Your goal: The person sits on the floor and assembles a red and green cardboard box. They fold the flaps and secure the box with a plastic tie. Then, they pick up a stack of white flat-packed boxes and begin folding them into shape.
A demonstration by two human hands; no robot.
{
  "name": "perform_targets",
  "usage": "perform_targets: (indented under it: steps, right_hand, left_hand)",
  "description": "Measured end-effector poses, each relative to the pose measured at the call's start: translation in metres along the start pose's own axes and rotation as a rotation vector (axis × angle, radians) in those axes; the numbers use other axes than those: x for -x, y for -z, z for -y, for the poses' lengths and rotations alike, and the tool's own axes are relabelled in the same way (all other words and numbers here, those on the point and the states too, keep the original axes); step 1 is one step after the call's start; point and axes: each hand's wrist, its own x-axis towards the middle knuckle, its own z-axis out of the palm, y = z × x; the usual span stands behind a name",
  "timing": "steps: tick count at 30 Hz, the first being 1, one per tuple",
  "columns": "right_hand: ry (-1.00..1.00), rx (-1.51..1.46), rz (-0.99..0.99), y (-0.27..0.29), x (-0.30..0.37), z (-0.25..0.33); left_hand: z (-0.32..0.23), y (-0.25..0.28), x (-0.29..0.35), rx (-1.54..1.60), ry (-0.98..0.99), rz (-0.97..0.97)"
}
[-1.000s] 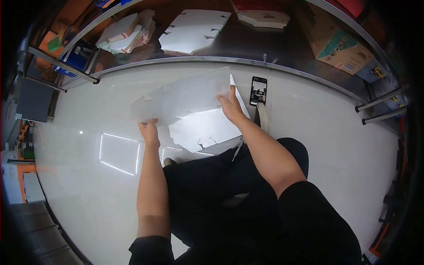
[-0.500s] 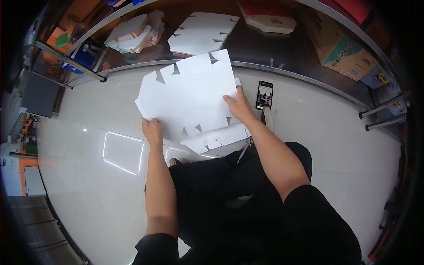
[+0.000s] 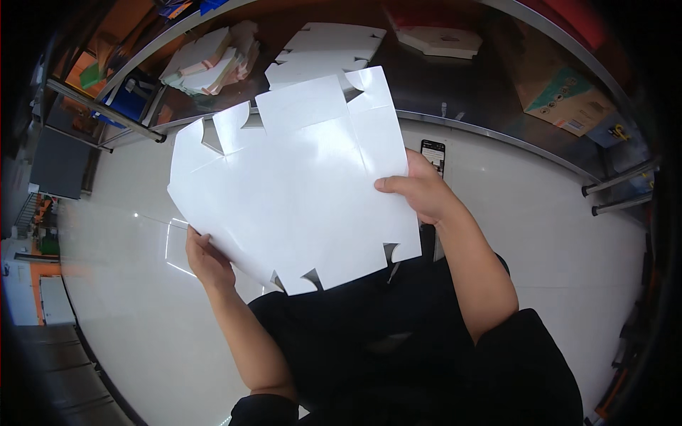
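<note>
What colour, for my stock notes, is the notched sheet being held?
The notched sheet is plain white, clearest in the head view.

And it's plain white across the cardboard sheet [image 3: 305,184] — black on the sleeves [image 3: 533,369], pale grey on the floor [image 3: 547,234], brown with a green patch [image 3: 561,89] on that carton [image 3: 586,106]!

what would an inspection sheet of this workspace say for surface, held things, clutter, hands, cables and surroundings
Surface: glossy, pale tiled floor, reflecting lights
Held things: flat white cardboard blank with notched edges
Clutter: smartphone, partly hidden by the right hand
Hands: left hand holds the blank's lower-left edge; right hand holds its right edge, thumb on top
Cables: nothing seen
Surroundings: metal shelf bearing a cardboard pile, white notched sheet, brown carton
</note>
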Motion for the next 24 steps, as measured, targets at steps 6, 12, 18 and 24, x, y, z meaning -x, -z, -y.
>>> perform_targets:
  steps: [6, 12, 18, 24]
  right_hand:
    - [0.102, 0.240, 0.019, -0.015, -0.002, -0.002]
    - [0.318, 0.385, -0.169, -0.013, -0.015, -0.030]
    - [0.309, 0.527, -0.346, -0.022, -0.013, -0.028]
    - [0.266, 0.439, -0.352, -0.012, -0.013, -0.018]
  left_hand:
    - [-0.008, 0.009, 0.002, -0.078, -0.032, 0.023]
    - [-0.006, -0.013, 0.016, -0.102, -0.081, 0.103]
    - [0.006, -0.026, 0.030, -0.001, -0.022, 0.226]
    - [0.000, -0.033, 0.020, -0.266, -0.080, -0.097]
